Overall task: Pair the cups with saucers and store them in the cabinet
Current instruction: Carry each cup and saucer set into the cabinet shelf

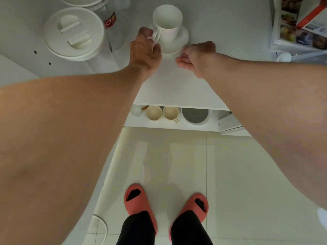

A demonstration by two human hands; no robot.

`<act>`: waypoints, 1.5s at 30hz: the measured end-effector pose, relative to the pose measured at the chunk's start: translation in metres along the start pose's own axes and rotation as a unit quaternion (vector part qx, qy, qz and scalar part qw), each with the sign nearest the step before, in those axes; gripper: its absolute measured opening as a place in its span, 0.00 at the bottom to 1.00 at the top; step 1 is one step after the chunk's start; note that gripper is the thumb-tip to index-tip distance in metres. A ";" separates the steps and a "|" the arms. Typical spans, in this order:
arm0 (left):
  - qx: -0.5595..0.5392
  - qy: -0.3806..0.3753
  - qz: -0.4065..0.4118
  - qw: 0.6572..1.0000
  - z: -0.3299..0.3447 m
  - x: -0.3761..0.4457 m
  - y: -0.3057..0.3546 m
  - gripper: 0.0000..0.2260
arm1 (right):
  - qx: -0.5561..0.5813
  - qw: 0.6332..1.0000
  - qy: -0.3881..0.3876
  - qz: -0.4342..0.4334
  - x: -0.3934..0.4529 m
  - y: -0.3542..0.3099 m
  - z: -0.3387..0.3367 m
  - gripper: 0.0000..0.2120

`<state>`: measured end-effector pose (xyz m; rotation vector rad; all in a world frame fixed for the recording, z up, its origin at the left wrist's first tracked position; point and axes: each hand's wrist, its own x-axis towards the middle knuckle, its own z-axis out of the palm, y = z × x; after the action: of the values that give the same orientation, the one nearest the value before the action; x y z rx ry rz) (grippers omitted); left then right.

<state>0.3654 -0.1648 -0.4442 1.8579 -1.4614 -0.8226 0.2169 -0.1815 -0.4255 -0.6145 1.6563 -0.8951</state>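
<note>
A white cup (167,22) stands upright on a white saucer (182,39) on a white cabinet shelf (177,85). My left hand (144,48) pinches the cup's handle on its left side. My right hand (196,56) has its fingertips at the saucer's right front rim, with the other fingers curled under. I cannot tell whether the saucer rests on the shelf or is lifted slightly.
A clear jar with a white lid (74,33) stands left of the cup. Boxes (304,20) fill the shelf's right end. On a lower shelf sit two cream cups (161,113) and a grey-lidded pot (195,114). Below is tiled floor (230,165).
</note>
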 end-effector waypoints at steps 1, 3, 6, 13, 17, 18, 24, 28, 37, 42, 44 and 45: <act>-0.010 -0.002 -0.004 1.000 -0.001 -0.003 -0.001 0.17 | -0.013 1.000 0.012 -0.004 -0.001 0.000 0.000 0.09; 0.023 -0.004 0.003 1.000 -0.006 -0.014 0.001 0.19 | -0.089 0.994 0.043 -0.036 -0.001 0.001 0.001 0.10; 0.096 -0.018 0.023 0.995 -0.013 -0.036 0.002 0.20 | -0.400 0.906 0.062 -0.128 -0.015 0.004 -0.005 0.15; 0.138 -0.064 0.031 0.988 -0.052 -0.137 0.003 0.23 | -0.516 0.853 -0.008 -0.080 -0.122 0.036 -0.032 0.20; 0.193 -0.156 -0.032 0.968 -0.086 -0.231 0.038 0.22 | -0.567 0.820 -0.042 -0.065 -0.216 0.044 -0.068 0.23; 0.215 -0.173 -0.026 0.961 -0.096 -0.249 0.050 0.21 | -0.580 0.810 -0.052 -0.072 -0.238 0.044 -0.078 0.25; 0.285 -0.191 -0.012 0.939 -0.145 -0.309 0.120 0.21 | -0.602 0.788 -0.065 -0.109 -0.330 0.010 -0.143 0.29; 0.293 -0.164 -0.017 0.942 -0.167 -0.327 0.176 0.23 | -0.586 0.799 -0.045 -0.128 -0.368 -0.033 -0.184 0.29; 0.212 -0.089 0.093 0.969 -0.142 -0.316 0.295 0.17 | -0.530 0.821 0.038 -0.210 -0.383 -0.114 -0.277 0.25; 0.167 -0.056 0.153 0.972 -0.111 -0.277 0.354 0.15 | -0.508 0.825 0.108 -0.223 -0.354 -0.157 -0.320 0.24; 0.175 -0.055 0.158 0.970 -0.097 -0.256 0.367 0.15 | -0.500 0.828 0.124 -0.224 -0.336 -0.174 -0.331 0.25; 0.179 -0.055 0.158 0.969 -0.091 -0.245 0.371 0.15 | -0.494 0.832 0.128 -0.217 -0.326 -0.182 -0.336 0.25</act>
<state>0.1731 0.0138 -0.0736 1.7764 -2.0220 -0.5380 -0.0297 0.0483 -0.0533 -1.6900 2.2403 -0.3474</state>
